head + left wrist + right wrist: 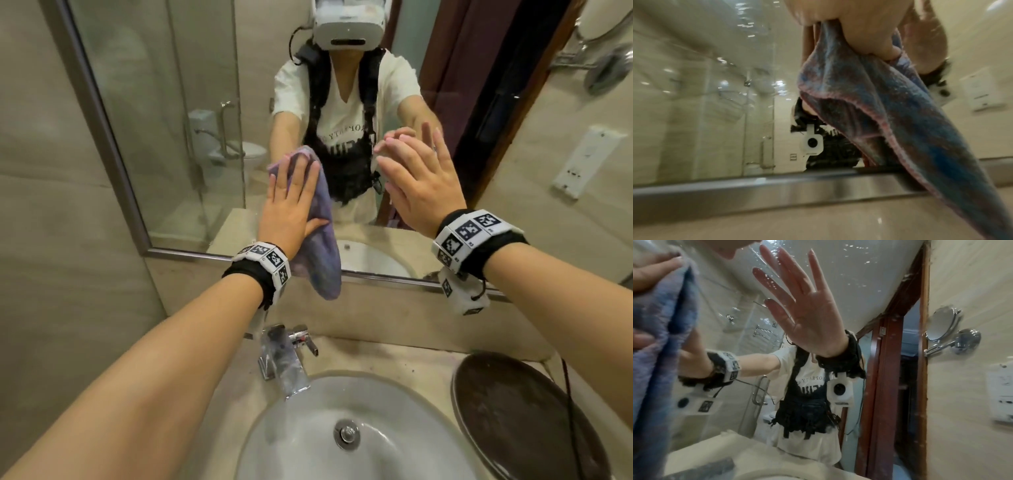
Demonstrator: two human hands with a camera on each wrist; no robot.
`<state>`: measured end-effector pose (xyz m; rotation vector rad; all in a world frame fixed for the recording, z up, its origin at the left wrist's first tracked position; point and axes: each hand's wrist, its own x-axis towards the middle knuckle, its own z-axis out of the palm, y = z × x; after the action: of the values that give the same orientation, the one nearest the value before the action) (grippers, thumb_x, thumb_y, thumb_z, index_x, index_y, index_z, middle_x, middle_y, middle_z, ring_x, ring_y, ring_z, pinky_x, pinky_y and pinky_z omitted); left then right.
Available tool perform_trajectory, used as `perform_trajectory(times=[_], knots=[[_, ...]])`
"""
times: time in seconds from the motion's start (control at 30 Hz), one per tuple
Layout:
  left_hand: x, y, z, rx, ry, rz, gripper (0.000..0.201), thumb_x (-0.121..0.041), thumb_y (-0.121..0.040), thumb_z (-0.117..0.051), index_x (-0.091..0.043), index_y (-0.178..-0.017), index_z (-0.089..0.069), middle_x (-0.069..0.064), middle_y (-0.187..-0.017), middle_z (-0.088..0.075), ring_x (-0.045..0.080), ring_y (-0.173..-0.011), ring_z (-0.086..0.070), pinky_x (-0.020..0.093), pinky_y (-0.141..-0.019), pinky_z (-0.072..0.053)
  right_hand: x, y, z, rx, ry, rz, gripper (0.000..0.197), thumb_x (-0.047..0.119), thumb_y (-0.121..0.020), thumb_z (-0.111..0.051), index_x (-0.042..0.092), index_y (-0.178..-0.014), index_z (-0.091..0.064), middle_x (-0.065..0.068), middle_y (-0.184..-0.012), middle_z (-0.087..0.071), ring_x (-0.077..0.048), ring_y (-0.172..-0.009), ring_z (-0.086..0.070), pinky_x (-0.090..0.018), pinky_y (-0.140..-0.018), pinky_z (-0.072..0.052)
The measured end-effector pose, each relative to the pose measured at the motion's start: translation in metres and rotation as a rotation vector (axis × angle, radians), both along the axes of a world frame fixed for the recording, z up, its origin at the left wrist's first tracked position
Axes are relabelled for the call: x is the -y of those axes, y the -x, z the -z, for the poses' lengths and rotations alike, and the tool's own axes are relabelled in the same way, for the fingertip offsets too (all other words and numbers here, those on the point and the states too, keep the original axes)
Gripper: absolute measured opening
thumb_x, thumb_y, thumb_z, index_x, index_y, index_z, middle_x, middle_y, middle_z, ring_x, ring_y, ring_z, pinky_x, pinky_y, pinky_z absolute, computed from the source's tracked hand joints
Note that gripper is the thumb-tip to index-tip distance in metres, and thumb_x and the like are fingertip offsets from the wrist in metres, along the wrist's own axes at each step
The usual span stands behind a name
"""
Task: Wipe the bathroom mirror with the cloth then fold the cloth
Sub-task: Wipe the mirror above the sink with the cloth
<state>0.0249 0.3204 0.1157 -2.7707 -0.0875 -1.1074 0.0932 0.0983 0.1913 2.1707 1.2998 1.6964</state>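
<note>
Two hands up at mirror (164, 113). Cloth (322, 240) pinned flat to glass under left hand (291, 205), fingers straight, long axis hanging down past frame. Right hand (421, 181) just beside, splayed, holding nothing.

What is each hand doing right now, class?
Left hand: open, flat, pressing the cloth against the mirror.
Right hand: open, fingers spread, holding nothing.
</note>
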Motion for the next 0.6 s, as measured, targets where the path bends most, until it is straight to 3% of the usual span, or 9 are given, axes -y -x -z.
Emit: perform_trajectory(times=[0.1, 0.17, 0.2, 0.3, 0.4, 0.6], knots=[[-0.036, 0.014, 0.012, 0.117, 0.168, 0.054, 0.087, -0.051, -0.075, -0.054, -0.012, -0.144, -0.017, 0.014, -0.148, -0.013, 0.038, -0.138, -0.017, 0.05, -0.11, -0.033, -0.019, 0.004, 0.0, -0.013, -0.024, -0.054, 0.029, 0.017, -0.086, -0.057, 0.012, -0.114, -0.061, -0.012, -0.128, -0.058, -0.024, -0.125, -0.039, -0.053, -0.112, -0.022], [-0.052, 0.02, 0.01, 0.164, 0.316, 0.099, 0.091, -0.042, -0.074, -0.066, -0.016, -0.144, -0.014, 0.007, -0.146, -0.007, 0.038, -0.139, -0.017, 0.045, -0.112, -0.031, -0.03, 0.009, -0.002, -0.026, -0.027, -0.107, 0.03, 0.016, -0.084, -0.057, 0.011, -0.113, -0.061, -0.013, -0.126, -0.059, -0.025, -0.124, -0.039, -0.054, -0.111, -0.021], [-0.056, 0.022, 0.008, 0.159, 0.35, 0.097, 0.094, -0.039, -0.074, -0.068, -0.013, -0.145, -0.013, 0.011, -0.148, -0.005, 0.039, -0.14, -0.015, 0.045, -0.114, -0.027, -0.035, 0.011, -0.002, -0.027, -0.026, -0.125, 0.03, 0.015, -0.084, -0.057, 0.01, -0.113, -0.061, -0.013, -0.125, -0.059, -0.025, -0.123, -0.04, -0.054, -0.111, -0.021], [-0.05, 0.021, -0.001, 0.115, 0.325, 0.042, 0.097, -0.054, -0.078, -0.053, 0.002, -0.146, -0.013, 0.029, -0.151, -0.009, 0.044, -0.14, -0.009, 0.052, -0.116, -0.015, -0.045, 0.016, -0.004, -0.008, -0.018, -0.168, 0.03, 0.015, -0.085, -0.056, 0.01, -0.114, -0.059, -0.015, -0.125, -0.059, -0.025, -0.123, -0.041, -0.052, -0.111, -0.02], [-0.031, 0.01, 0.002, 0.058, 0.289, -0.106, 0.108, -0.072, -0.078, -0.038, 0.005, -0.145, -0.003, 0.03, -0.152, -0.008, 0.044, -0.141, -0.007, 0.052, -0.114, -0.006, -0.046, 0.02, -0.005, 0.003, 0.01, -0.186, 0.03, 0.014, -0.086, -0.055, 0.011, -0.116, -0.055, -0.015, -0.126, -0.059, -0.026, -0.123, -0.041, -0.05, -0.113, -0.018], [0.021, -0.008, 0.016, 0.096, 0.347, -0.178, 0.105, -0.078, -0.08, -0.024, 0.004, -0.144, -0.009, 0.03, -0.149, -0.021, 0.047, -0.137, -0.021, 0.06, -0.11, -0.016, -0.023, 0.006, 0.002, -0.089, 0.01, -0.125, 0.031, 0.013, -0.083, -0.058, 0.014, -0.114, -0.059, -0.011, -0.128, -0.057, -0.025, -0.127, -0.04, -0.057, -0.112, -0.021]])
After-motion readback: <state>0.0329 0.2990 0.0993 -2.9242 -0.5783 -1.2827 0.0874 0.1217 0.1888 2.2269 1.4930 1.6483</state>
